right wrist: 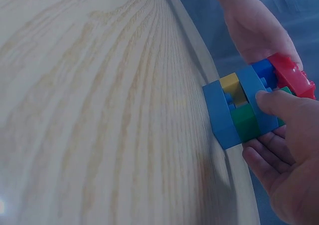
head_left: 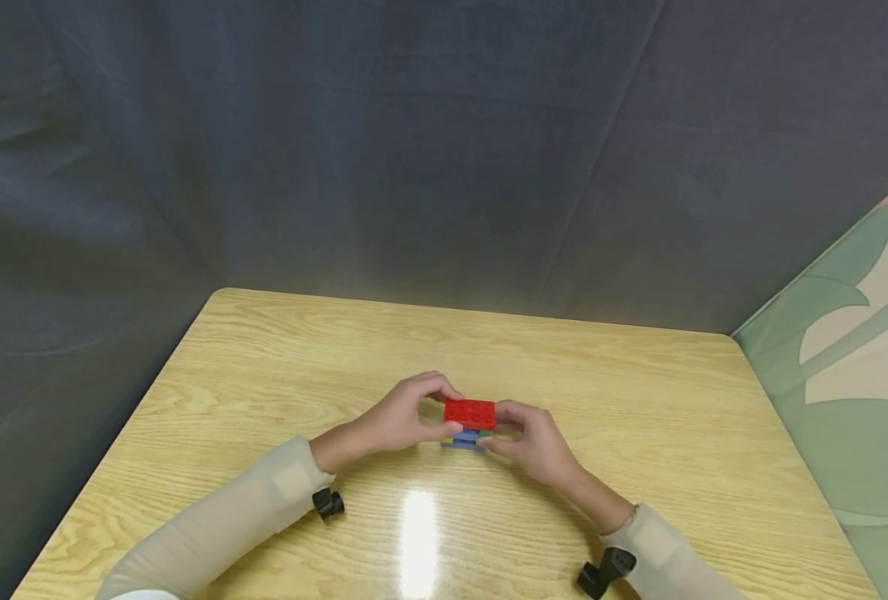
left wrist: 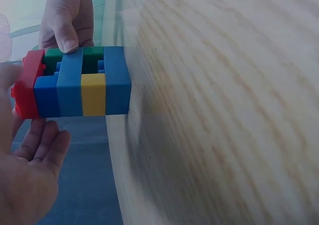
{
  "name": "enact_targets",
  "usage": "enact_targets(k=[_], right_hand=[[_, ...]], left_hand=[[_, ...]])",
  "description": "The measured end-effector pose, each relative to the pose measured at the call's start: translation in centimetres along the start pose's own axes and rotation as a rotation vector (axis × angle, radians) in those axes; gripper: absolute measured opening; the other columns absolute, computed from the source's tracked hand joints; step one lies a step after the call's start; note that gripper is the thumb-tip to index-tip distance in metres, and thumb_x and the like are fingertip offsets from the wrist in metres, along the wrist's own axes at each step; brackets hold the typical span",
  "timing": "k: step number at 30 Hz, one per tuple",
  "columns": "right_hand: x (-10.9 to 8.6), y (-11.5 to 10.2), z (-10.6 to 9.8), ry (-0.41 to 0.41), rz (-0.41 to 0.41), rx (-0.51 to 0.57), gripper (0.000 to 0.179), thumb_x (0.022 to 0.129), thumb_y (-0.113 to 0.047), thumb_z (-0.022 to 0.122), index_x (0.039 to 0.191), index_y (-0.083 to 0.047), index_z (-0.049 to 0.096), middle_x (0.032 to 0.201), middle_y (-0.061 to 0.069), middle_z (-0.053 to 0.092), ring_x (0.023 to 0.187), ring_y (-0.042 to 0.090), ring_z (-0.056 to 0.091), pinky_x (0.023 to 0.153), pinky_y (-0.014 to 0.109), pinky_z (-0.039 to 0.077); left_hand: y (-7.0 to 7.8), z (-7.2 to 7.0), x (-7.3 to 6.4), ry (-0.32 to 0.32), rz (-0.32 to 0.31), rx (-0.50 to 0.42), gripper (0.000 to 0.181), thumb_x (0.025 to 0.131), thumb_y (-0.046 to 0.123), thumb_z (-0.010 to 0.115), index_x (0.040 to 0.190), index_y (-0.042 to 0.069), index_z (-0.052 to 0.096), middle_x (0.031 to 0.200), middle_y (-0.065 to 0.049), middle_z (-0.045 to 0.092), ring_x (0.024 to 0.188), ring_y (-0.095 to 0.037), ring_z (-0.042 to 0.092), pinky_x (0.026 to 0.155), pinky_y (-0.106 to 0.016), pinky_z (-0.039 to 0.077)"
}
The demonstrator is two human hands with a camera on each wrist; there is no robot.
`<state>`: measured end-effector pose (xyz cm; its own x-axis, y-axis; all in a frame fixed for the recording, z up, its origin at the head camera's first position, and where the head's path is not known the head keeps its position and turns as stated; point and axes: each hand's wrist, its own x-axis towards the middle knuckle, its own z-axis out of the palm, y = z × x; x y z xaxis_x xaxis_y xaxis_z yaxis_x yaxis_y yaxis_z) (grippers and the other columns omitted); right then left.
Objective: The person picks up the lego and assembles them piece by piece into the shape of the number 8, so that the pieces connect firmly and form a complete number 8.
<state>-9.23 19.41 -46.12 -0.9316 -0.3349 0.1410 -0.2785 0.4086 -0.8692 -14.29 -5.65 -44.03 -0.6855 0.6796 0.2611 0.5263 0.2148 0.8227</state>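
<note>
A tower of toy building bricks stands upright between both hands at mid-table. My left hand (head_left: 402, 414) holds the red brick (head_left: 470, 413) on top, thumb at the near side and fingers behind. Below it, in the left wrist view, come a dark blue brick (left wrist: 46, 96) beside a green one, a wide blue brick (left wrist: 69, 93), a yellow brick (left wrist: 93, 95) beside another green brick (right wrist: 244, 122), and a wide blue brick (left wrist: 118, 83) at the bottom. My right hand (head_left: 540, 443) grips the tower, its thumb (right wrist: 271, 101) against the middle blue brick. Whether the base touches the table is unclear.
The wood-grain table (head_left: 301, 342) spreads out around the hands. Dark cloth (head_left: 414, 167) hangs behind and to the left, and a green-and-cream patterned panel (head_left: 864, 450) stands at the right. Small black cameras (head_left: 327, 503) sit at the wrists.
</note>
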Motion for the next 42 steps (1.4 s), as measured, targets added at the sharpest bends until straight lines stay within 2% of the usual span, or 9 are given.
enact_targets(k=[6, 14, 22, 26, 33, 42], right_hand=[[-0.02, -0.07, -0.04, 0.002, 0.004, -0.009, 0.03, 0.085, -0.007, 0.083, 0.112, -0.007, 0.072, 0.108, 0.002, 0.074, 0.098, 0.019, 0.072, 0.09, 0.033, 0.058], [0.01, 0.04, -0.09, 0.003, 0.007, -0.011, 0.029, 0.084, -0.005, 0.083, 0.111, -0.006, 0.072, 0.108, 0.004, 0.075, 0.098, 0.019, 0.072, 0.089, 0.034, 0.058], [0.04, 0.09, -0.16, 0.005, 0.008, -0.004, 0.03, 0.084, -0.006, 0.084, 0.112, -0.006, 0.072, 0.108, 0.003, 0.074, 0.098, 0.019, 0.072, 0.091, 0.035, 0.057], [0.06, 0.07, -0.16, 0.005, 0.013, 0.003, 0.03, 0.084, -0.004, 0.083, 0.112, -0.006, 0.072, 0.107, 0.003, 0.074, 0.098, 0.019, 0.072, 0.091, 0.034, 0.057], [0.15, -0.03, -0.07, -0.001, 0.017, -0.013, 0.03, 0.085, -0.007, 0.083, 0.113, -0.006, 0.072, 0.108, 0.004, 0.074, 0.099, 0.019, 0.072, 0.09, 0.033, 0.058], [0.07, -0.05, -0.05, -0.001, 0.036, -0.011, 0.031, 0.086, -0.01, 0.083, 0.114, -0.007, 0.072, 0.11, 0.004, 0.074, 0.099, 0.02, 0.072, 0.089, 0.033, 0.058]], left_hand=[[-0.14, 0.04, 0.04, 0.021, 0.024, 0.007, 0.019, 0.093, 0.014, 0.076, 0.11, 0.011, 0.068, 0.108, 0.002, 0.068, 0.103, -0.014, 0.063, 0.097, -0.034, 0.052], [-0.15, -0.04, 0.4, 0.018, -0.003, -0.004, 0.019, 0.092, 0.014, 0.078, 0.108, 0.008, 0.071, 0.104, -0.001, 0.067, 0.097, -0.013, 0.064, 0.093, -0.039, 0.055], [-0.15, -0.17, 0.86, -0.021, 0.041, 0.009, 0.015, 0.092, 0.013, 0.077, 0.105, 0.008, 0.07, 0.103, -0.001, 0.066, 0.094, -0.012, 0.061, 0.086, -0.041, 0.057], [-0.12, -0.2, 0.8, -0.028, 0.038, 0.002, 0.016, 0.093, 0.013, 0.076, 0.107, 0.007, 0.07, 0.104, -0.002, 0.066, 0.094, -0.013, 0.061, 0.087, -0.043, 0.057], [-0.16, 0.03, 0.47, -0.001, -0.012, -0.01, 0.019, 0.093, 0.015, 0.077, 0.11, 0.008, 0.07, 0.103, 0.001, 0.065, 0.095, -0.012, 0.062, 0.096, -0.035, 0.054], [-0.17, 0.35, 0.29, 0.018, -0.005, -0.017, 0.019, 0.093, 0.015, 0.077, 0.11, 0.01, 0.069, 0.102, 0.001, 0.065, 0.094, -0.012, 0.062, 0.096, -0.037, 0.054]])
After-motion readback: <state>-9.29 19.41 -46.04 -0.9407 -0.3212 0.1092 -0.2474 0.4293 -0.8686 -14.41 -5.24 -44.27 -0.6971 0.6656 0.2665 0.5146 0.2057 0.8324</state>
